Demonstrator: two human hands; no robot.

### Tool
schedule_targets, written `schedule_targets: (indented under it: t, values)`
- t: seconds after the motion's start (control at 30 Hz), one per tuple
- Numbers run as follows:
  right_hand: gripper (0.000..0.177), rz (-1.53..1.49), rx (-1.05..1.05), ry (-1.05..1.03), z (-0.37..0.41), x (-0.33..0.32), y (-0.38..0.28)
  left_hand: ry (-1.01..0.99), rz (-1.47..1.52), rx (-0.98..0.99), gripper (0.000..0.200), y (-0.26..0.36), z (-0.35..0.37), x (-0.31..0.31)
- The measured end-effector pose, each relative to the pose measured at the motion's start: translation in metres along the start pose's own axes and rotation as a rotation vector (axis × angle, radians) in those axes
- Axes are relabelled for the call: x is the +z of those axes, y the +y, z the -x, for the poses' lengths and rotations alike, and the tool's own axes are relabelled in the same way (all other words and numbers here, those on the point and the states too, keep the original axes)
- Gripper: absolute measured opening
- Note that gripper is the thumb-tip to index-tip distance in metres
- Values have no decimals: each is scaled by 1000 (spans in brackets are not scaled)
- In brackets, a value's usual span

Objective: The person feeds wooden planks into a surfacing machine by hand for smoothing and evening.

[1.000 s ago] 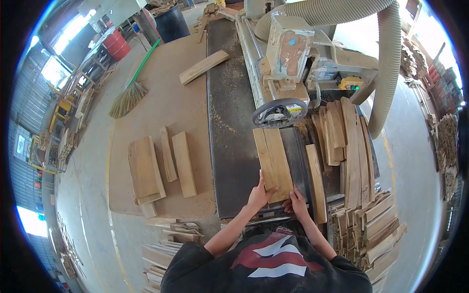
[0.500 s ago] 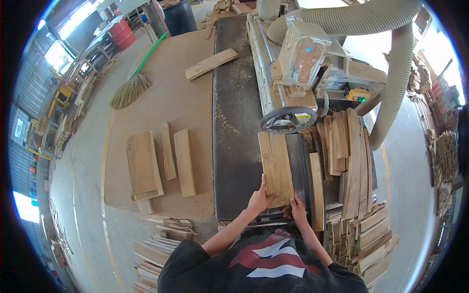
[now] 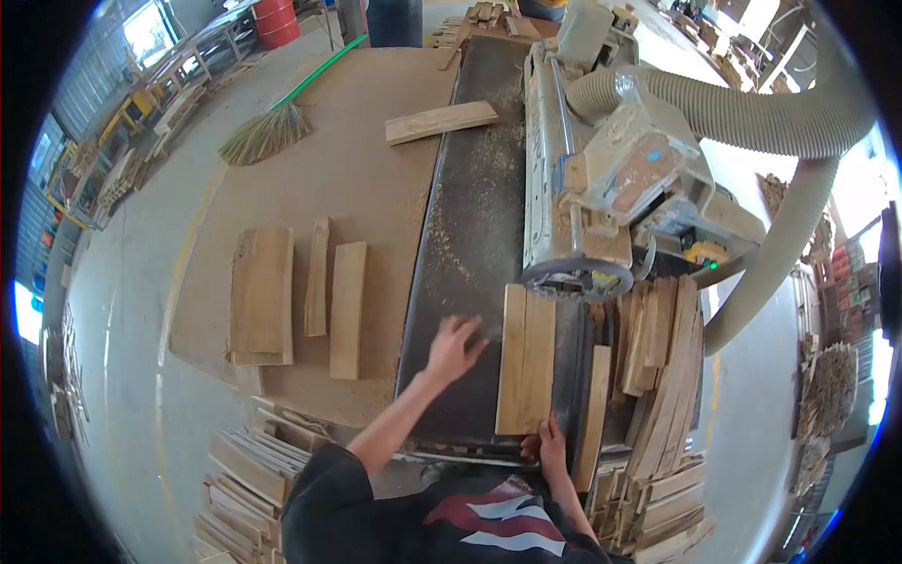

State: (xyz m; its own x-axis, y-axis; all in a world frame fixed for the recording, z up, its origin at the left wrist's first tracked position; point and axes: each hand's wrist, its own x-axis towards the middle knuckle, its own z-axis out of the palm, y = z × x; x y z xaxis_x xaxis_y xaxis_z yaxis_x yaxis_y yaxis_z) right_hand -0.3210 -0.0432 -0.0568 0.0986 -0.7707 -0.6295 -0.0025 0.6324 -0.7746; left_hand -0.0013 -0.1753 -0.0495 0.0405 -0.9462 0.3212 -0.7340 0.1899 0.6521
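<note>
Two narrow boards lie side by side on the black machine bed, their far ends near the handwheel. My right hand touches the near right corner of the boards; its fingers are bent at the edge. Raised over the bed to the left of the boards, my left hand is empty, with its fingers apart. On the brown side table lie a wide board stack, a thin strip and a narrow board.
A loose board straddles the table and bed. Long strips are piled right of the bed. Wood stacks stand at the lower left. A ribbed hose arches over the machine, and a broom lies at the far left.
My left hand has let go of the boards and moved left over the bed. My right hand remains at their near end. The view has shifted.
</note>
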Motion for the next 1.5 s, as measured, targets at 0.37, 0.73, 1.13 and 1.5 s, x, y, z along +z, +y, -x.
schedule_targets:
  t: [0.37,0.73,1.13,1.5]
  values:
    - [46,-76,135,101,4,5,-5,20,-473,-77,94,-165,-314,24]
    - [35,-44,255,139,7,4,-18,169,-559,-369,112,-217,-466,29]
    - [40,-34,96,76,4,11,-12,-259,-485,-190,121,-100,-306,-35]
    - [53,-29,43,77,5,12,-10,-118,-367,183,36,-20,11,-23]
